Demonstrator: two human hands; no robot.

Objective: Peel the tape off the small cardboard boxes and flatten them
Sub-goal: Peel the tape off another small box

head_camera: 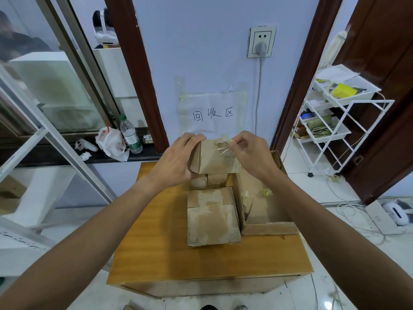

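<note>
Gripping a small cardboard box (212, 159) with the left hand (176, 158), a person pinches clear tape (224, 147) at its top with the right hand (250, 153); flattened boxes (213, 217) lie below both hands on a wooden table (156, 242).

Your view is evenly lit, cool and soft. Wide-angle distortion bows the door frames (134, 74) towards the edges. The glass pane (55, 90) shows hazy reflections. Fine detail is slightly blurred throughout.
</note>
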